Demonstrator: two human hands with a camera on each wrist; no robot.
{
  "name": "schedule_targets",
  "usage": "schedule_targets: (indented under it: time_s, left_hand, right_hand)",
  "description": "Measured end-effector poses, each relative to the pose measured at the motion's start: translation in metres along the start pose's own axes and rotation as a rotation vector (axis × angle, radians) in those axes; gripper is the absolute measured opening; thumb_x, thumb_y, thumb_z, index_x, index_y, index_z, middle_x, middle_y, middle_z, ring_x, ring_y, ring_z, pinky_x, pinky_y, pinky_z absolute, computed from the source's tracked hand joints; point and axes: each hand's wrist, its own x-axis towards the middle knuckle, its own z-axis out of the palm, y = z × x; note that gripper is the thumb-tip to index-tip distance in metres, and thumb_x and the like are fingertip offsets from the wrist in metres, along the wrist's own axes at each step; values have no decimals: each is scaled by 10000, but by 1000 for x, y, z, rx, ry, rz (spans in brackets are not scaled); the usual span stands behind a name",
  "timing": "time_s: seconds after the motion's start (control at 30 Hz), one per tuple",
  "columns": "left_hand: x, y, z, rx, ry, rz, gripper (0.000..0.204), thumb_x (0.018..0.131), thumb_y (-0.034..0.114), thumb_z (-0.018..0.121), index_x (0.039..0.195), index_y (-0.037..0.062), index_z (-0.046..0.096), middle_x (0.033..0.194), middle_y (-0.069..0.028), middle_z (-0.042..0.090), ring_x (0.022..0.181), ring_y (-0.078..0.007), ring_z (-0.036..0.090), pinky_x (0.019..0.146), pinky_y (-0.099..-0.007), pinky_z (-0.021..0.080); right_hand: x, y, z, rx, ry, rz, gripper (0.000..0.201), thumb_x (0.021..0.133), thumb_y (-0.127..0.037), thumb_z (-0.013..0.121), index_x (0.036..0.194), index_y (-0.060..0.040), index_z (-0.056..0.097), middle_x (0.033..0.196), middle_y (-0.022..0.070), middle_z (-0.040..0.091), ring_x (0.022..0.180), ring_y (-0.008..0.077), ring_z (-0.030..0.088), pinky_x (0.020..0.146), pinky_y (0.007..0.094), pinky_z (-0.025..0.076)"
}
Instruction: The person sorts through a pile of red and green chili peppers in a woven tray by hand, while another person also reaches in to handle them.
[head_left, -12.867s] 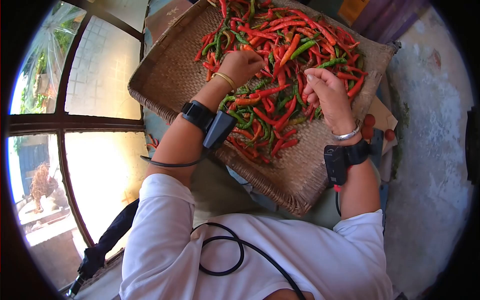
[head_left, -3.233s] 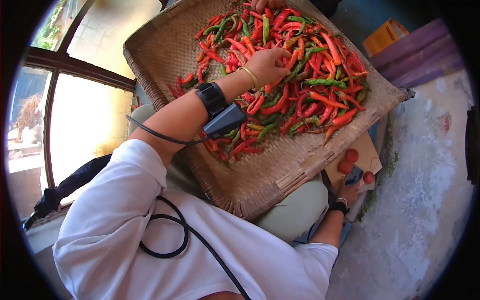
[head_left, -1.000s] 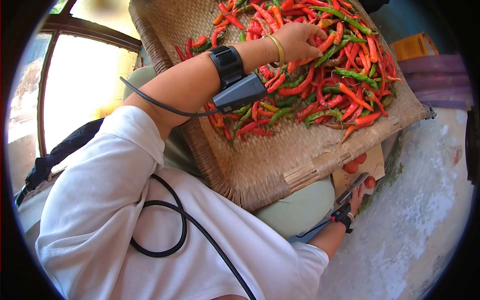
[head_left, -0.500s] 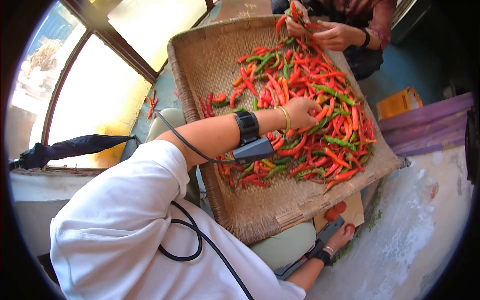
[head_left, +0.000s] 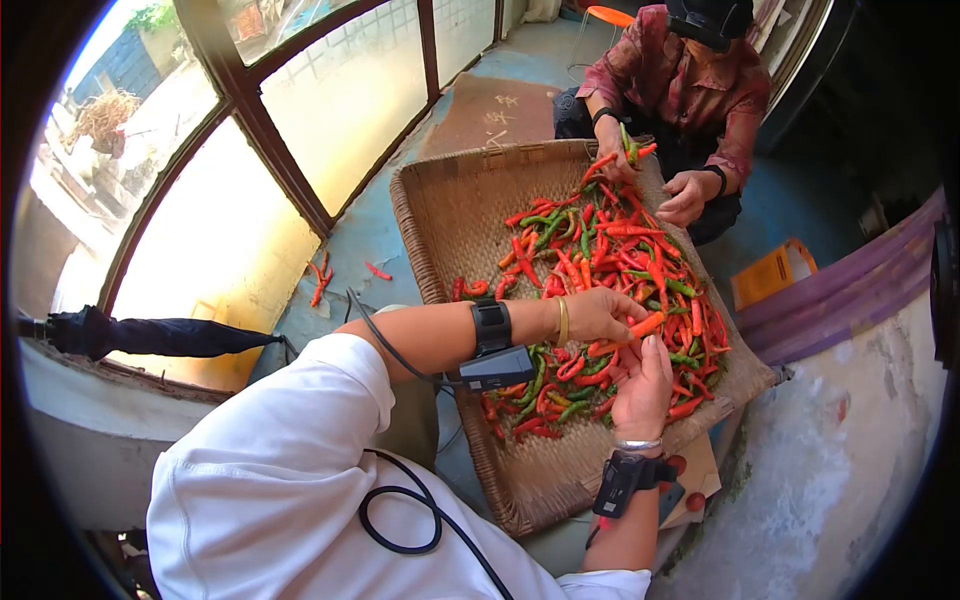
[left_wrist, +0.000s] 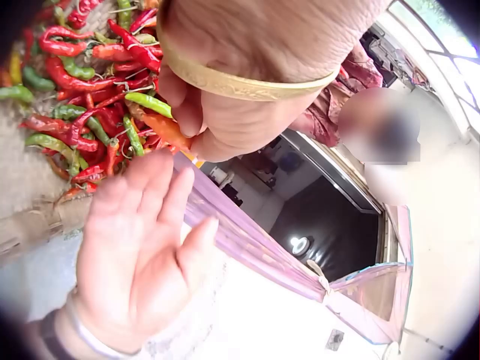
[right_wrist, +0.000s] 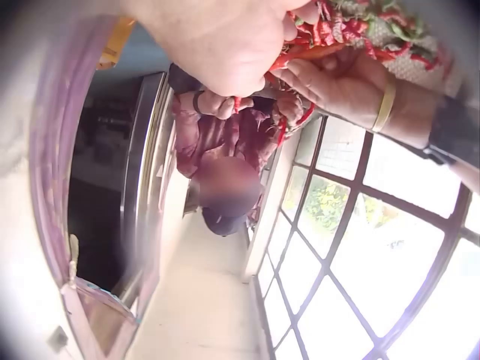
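An orange chili [head_left: 645,324] sits pinched in the left hand [head_left: 598,314], just above the heap of red and green chilies [head_left: 620,270] on the woven tray [head_left: 450,210]. The right hand [head_left: 643,385] waits just below that grip, palm up, fingers straight and holding nothing. To do this well, I judge the pinch should stay near the stem end, so the open palm can take the chili without knocking the heap beside it.

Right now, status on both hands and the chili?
Left hand pinches an orange chili. Right hand open, palm up, beside it. Both over the woven tray. Nothing blocking.
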Motion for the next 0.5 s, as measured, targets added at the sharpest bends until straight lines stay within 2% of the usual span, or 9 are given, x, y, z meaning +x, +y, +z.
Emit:
schedule_targets:
  time_s: [0.1, 0.13, 0.17, 0.2, 0.3, 0.33, 0.43, 0.47, 0.5]
  left_hand:
    - [-10, -12, -1, -99, -79, 38, 298, 768, 80, 583, 1052, 4, 534, 714, 17, 564, 567, -31, 493, 468, -168, 383]
    - [-13, -13, -2, -60, -110, -37, 258, 767, 82, 586, 1008, 4, 542, 715, 19, 561, 564, -31, 489, 464, -168, 376]
    - [-19, -14, -3, -20, -137, -118, 218, 766, 84, 589, 965, 3, 551, 716, 20, 558, 562, -30, 485, 459, -168, 370]
    - [-20, -14, -3, 5, -138, -86, 159, 775, 108, 591, 899, 15, 550, 706, 24, 555, 565, -34, 483, 457, -177, 367]
    - [-23, -19, -1, 69, -167, -86, 138, 782, 123, 592, 878, 31, 557, 697, 25, 558, 575, -36, 484, 473, -184, 377]
    - [-23, -23, -3, 194, -237, -135, 127, 804, 162, 572, 849, 43, 564, 663, 25, 562, 574, -40, 486, 490, -190, 387]
    - [-25, -22, -11, 336, -274, -237, 160, 826, 205, 545, 821, 46, 565, 644, 24, 563, 566, -43, 488, 495, -193, 392]
    - [-22, -20, -17, 379, -274, -228, 201, 841, 238, 522, 809, 44, 565, 629, 23, 563, 548, -49, 490, 485, -201, 395]
    - [-18, -16, -23, 368, -188, -217, 198, 845, 231, 518, 823, 40, 567, 633, 21, 566, 543, -50, 489, 476, -200, 394]
  right_hand:
    - [11, 14, -9, -47, -44, -40, 292, 840, -227, 526, 1059, -38, 485, 873, 28, 549, 714, 93, 523, 541, 205, 417]
    - [14, 16, -9, -92, -82, -53, 285, 833, -217, 536, 1043, -27, 500, 859, 24, 549, 689, 79, 513, 512, 182, 391]
    - [15, 17, -10, -51, -71, -27, 224, 817, -208, 562, 957, -35, 532, 792, 11, 548, 637, 68, 502, 488, 169, 376]
    - [14, 13, -11, -96, -90, 2, 207, 815, -214, 564, 924, -39, 540, 762, 2, 549, 616, 61, 495, 485, 169, 375]
    - [16, 2, -13, -295, -71, -27, 186, 817, -238, 561, 800, -53, 556, 630, -22, 542, 504, 35, 443, 454, 164, 355]
    - [16, 3, -15, -312, -40, -23, 187, 822, -238, 554, 795, -54, 553, 623, -17, 541, 498, 34, 441, 443, 161, 351]
    - [14, 1, -19, -291, 32, 8, 194, 834, -238, 536, 828, -44, 551, 619, -13, 536, 493, 33, 438, 427, 158, 345]
    - [13, -3, -20, -271, 67, 29, 205, 840, -237, 526, 865, -35, 552, 623, -13, 533, 493, 34, 439, 421, 157, 343]
    - [12, -7, -21, -266, 65, 29, 205, 840, -237, 526, 865, -35, 552, 623, -13, 533, 493, 34, 439, 421, 157, 343]
